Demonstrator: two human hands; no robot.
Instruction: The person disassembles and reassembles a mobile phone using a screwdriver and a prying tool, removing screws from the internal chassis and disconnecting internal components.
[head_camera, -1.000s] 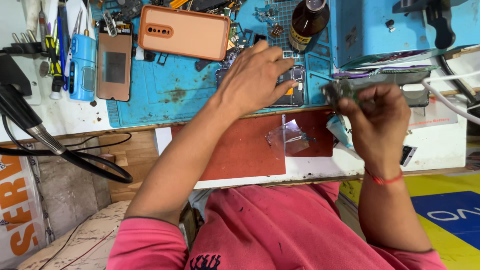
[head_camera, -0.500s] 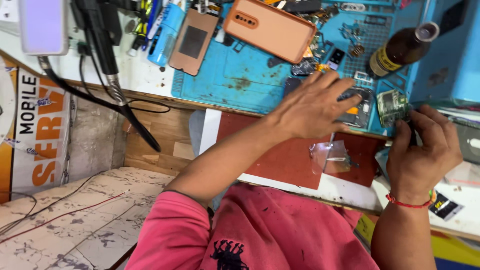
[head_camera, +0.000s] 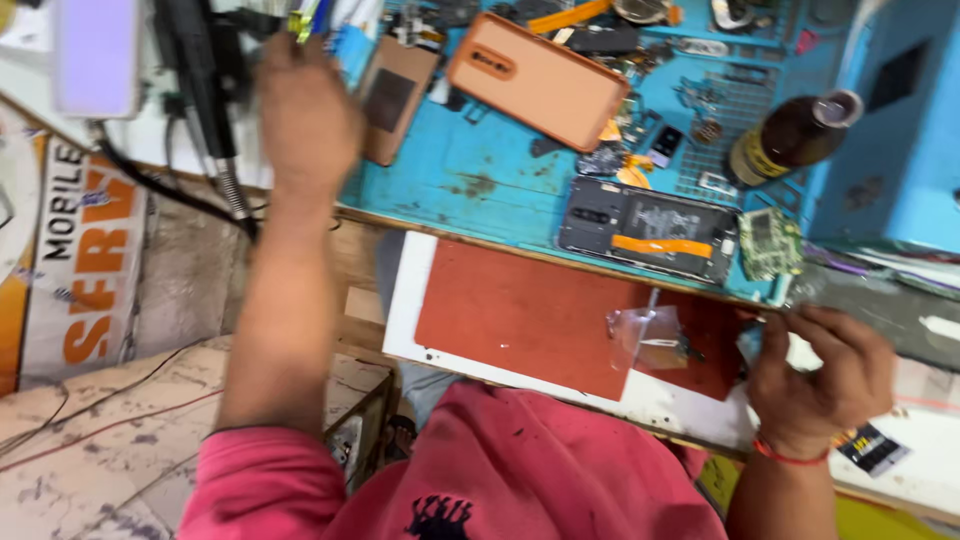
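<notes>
My left hand (head_camera: 305, 110) reaches far up and left, over the corner of the blue work mat (head_camera: 480, 170), next to a clump of pens and tools (head_camera: 310, 18). It is blurred, so its grip is unclear. My right hand (head_camera: 820, 375) rests at the bench's near right edge with its fingers pinched together. What they pinch is too small to make out. An opened phone body (head_camera: 650, 230) with an orange strip lies on the mat. A small green circuit board (head_camera: 770, 243) sits beside it, just above my right hand.
An orange phone case (head_camera: 535, 75), a brown phone (head_camera: 390, 100) and a brown bottle (head_camera: 790, 135) sit on the mat. A red pad (head_camera: 530, 315) carries a clear plastic scrap (head_camera: 645, 335). A black tool handle with cable (head_camera: 200, 80) stands at left, a blue box (head_camera: 900, 100) at right.
My left hand left the opened phone and swung up and left to the tools. The green board is out of my right hand and lies on the mat. The view shifted.
</notes>
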